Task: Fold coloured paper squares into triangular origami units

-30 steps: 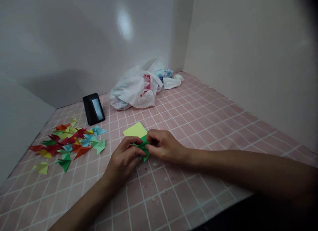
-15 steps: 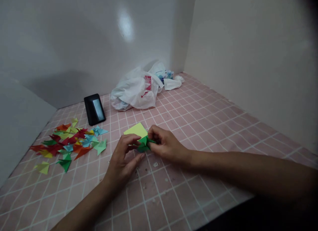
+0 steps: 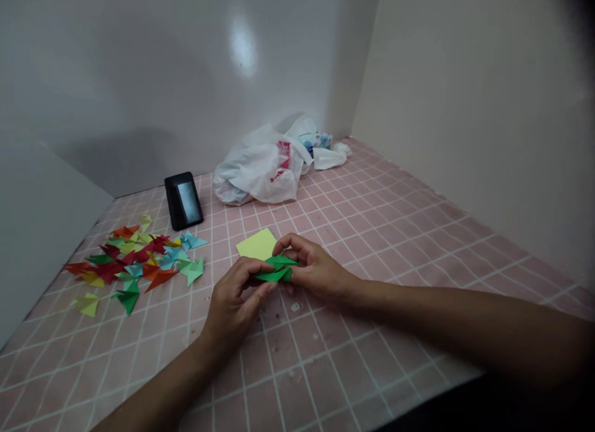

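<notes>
Head view: green paper (image 3: 277, 269) (folded), hand-held.

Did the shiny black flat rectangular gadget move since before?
No. The black gadget keeps the same gap from the crumpled white plastic bag; only the view shifted.

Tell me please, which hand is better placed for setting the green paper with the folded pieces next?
Probably the left hand: it holds one side of the green paper and sits nearer the folded pieces. The right hand holds the other side, farther away.
</notes>
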Tool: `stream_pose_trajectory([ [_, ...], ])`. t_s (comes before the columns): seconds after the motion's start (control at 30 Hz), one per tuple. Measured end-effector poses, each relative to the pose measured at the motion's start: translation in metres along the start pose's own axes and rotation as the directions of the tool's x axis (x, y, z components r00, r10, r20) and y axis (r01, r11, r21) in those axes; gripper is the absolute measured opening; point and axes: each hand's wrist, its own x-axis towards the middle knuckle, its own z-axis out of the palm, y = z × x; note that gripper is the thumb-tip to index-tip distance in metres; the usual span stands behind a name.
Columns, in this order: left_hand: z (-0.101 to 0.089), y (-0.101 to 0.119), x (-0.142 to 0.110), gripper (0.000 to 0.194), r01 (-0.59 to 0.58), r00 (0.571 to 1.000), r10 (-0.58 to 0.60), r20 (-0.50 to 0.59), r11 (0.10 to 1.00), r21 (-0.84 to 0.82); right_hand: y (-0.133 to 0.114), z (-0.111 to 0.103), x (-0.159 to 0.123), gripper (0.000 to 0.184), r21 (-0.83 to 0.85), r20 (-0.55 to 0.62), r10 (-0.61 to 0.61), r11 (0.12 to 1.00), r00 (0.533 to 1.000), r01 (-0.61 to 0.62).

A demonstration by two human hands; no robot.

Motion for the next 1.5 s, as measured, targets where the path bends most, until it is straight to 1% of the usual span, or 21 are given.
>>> stream_pose_trajectory([
  [0.07, 0.0, 0.0, 0.001, 0.014, -0.062, 0.997, 0.065, -0.034, 0.994, 0.091, 0.0, 0.001, 0.0, 0.026, 0.015, 0.008, 0.007, 1.0, 1.0, -0.007],
  [0.13, 0.0, 0.0, 0.001, 0.016, -0.136, 0.986, 0.153, -0.066, 0.968, 0.21, 0.0, 0.002, -0.001, 0.023, 0.019, 0.016, 0.016, 1.0, 1.0, -0.017],
  [0.2, 0.002, 0.001, 0.0, 0.017, -0.192, 0.973, 0.22, -0.063, 0.934, 0.3, 0.001, 0.002, -0.001, 0.02, 0.007, 0.009, 0.032, 0.999, 0.999, -0.032],
  [0.23, 0.002, 0.002, -0.001, 0.017, -0.205, 0.972, 0.231, -0.048, 0.926, 0.318, 0.001, 0.002, -0.002, 0.019, -0.009, -0.003, 0.034, 0.999, 0.999, -0.034],
  [0.3, 0.005, 0.006, -0.002, 0.016, -0.193, 0.979, 0.204, -0.006, 0.934, 0.301, 0.001, 0.003, -0.003, 0.019, -0.067, -0.041, 0.014, 0.998, 0.999, -0.017],
  [0.37, 0.008, 0.009, -0.004, 0.015, -0.126, 0.992, 0.127, 0.015, 0.958, 0.259, 0.001, 0.004, -0.004, 0.019, -0.151, -0.082, -0.033, 0.988, 0.996, 0.02],
  [0.47, 0.013, 0.012, -0.006, 0.017, -0.007, 1.0, 0.009, -0.009, 0.984, 0.177, 0.002, 0.006, -0.005, 0.018, -0.281, -0.12, -0.11, 0.957, 0.987, 0.073],
  [0.53, 0.015, 0.012, -0.008, 0.019, 0.04, 0.998, -0.035, -0.043, 0.991, 0.131, 0.002, 0.007, -0.007, 0.017, -0.345, -0.108, -0.147, 0.933, 0.983, 0.102],
  [0.6, 0.015, 0.012, -0.009, 0.024, 0.061, 0.995, -0.051, -0.08, 0.991, 0.121, 0.002, 0.008, -0.008, 0.017, -0.39, -0.068, -0.179, 0.91, 0.981, 0.139],
  [0.67, 0.014, 0.013, -0.01, 0.027, 0.06, 0.994, -0.047, -0.095, 0.989, 0.138, 0.002, 0.008, -0.009, 0.018, -0.443, -0.028, -0.215, 0.878, 0.976, 0.18],
  [0.8, 0.012, 0.016, -0.008, 0.023, 0.027, 0.998, -0.017, -0.062, 0.986, 0.166, 0.001, 0.007, -0.01, 0.02, -0.53, 0.02, -0.247, 0.819, 0.969, 0.22],
  [0.97, 0.011, 0.02, -0.007, 0.017, 0.019, 0.999, -0.009, -0.052, 0.982, 0.189, -0.002, 0.007, -0.012, 0.024, -0.569, 0.038, -0.216, 0.798, 0.976, 0.199],
  [1.1, 0.009, 0.02, -0.008, 0.011, 0.056, 0.995, -0.037, -0.088, 0.973, 0.225, -0.006, 0.009, -0.014, 0.024, -0.569, 0.055, -0.213, 0.796, 0.976, 0.206],
  [1.27, 0.006, 0.021, -0.007, 0.01, 0.119, 0.985, -0.088, -0.146, 0.969, 0.216, -0.006, 0.009, -0.014, 0.021, -0.513, 0.048, -0.249, 0.825, 0.967, 0.238],
  [1.4, 0.007, 0.023, -0.005, 0.015, 0.153, 0.978, -0.129, -0.161, 0.977, 0.147, -0.002, 0.006, -0.012, 0.016, -0.504, 0.038, -0.29, 0.821, 0.956, 0.269],
  [1.5, 0.007, 0.024, -0.004, 0.012, 0.201, 0.97, -0.188, -0.152, 0.977, 0.07, -0.002, 0.005, -0.012, 0.013, -0.477, 0.037, -0.3, 0.833, 0.953, 0.28],
])
